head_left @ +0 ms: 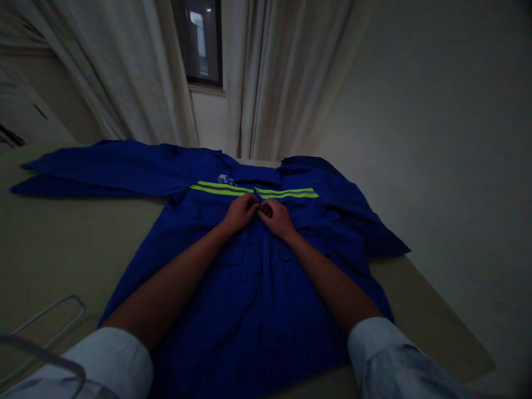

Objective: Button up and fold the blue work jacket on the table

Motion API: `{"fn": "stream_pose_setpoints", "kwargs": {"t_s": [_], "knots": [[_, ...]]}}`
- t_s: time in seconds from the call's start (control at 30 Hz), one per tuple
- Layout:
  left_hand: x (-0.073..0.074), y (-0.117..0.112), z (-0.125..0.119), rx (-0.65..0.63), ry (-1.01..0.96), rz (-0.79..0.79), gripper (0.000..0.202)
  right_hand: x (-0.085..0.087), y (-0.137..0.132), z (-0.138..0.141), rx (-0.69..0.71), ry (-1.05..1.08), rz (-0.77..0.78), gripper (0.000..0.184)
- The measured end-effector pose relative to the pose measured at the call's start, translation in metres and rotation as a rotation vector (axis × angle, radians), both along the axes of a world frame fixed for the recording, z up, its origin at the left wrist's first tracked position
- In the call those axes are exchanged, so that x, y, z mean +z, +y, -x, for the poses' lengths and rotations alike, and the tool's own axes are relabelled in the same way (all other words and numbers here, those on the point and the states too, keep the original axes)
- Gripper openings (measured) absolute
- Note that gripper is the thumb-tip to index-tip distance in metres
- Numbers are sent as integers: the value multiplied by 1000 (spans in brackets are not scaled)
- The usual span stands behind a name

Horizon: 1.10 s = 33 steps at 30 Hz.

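A blue work shirt [249,299] with yellow-green reflective stripes across the chest lies flat, front up, on a pale table [62,244]. Its left sleeve stretches far out to the left and its right sleeve hangs off the table's right edge. My left hand [241,211] and my right hand [276,216] meet at the shirt's front placket just below the stripes. Both have their fingers curled and pinched on the fabric at the button line, knuckles almost touching. What sits between the fingertips is too dark to make out.
A wire hanger [45,327] lies on the table at the lower left. White curtains [266,77] and a dark window [199,41] stand behind the table. A plain wall [436,138] runs along the right, close to the table's right edge.
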<state>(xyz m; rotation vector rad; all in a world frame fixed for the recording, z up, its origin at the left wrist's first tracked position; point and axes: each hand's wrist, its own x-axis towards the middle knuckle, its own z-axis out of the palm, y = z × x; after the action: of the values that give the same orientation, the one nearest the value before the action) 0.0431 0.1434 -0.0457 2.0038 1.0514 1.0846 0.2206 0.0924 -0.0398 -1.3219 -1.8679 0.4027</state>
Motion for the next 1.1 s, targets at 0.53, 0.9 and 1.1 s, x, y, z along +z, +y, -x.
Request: {"fn": "stream_pose_setpoints", "kwargs": {"t_s": [0.53,0.9,1.1], "knots": [[11,-8,11,76,507,-139,23,-5,8,-3,-177,71,-15,17],[6,-7,12,-45,457,-305,21,59,44,-138,-891,709,-244,26],[5,-5,11,6,583,-244,19,62,2,-249,-1463,907,-34,32]]}}
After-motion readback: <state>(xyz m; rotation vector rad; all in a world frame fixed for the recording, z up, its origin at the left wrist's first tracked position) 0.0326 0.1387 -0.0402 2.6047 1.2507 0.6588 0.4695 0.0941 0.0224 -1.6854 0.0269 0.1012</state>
